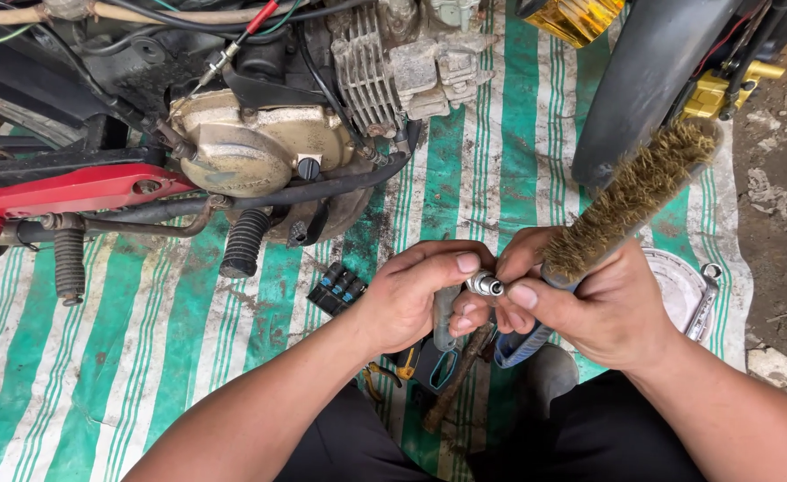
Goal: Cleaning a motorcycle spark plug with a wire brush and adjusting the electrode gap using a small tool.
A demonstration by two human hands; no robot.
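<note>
My left hand pinches a small metal spark plug between thumb and fingers at the middle of the view. My right hand grips a wire brush with brass bristles and a blue handle, and its thumb and forefinger also touch the plug's tip. The brush head points up and to the right, toward the black front tyre. Both hands are held above my lap, over the striped mat.
A motorcycle engine with finned cylinder and tan cover sits at the upper left, with footpegs below it. A green-and-white striped tarp covers the ground. A black socket holder, pliers, a wrench and a white plate lie nearby.
</note>
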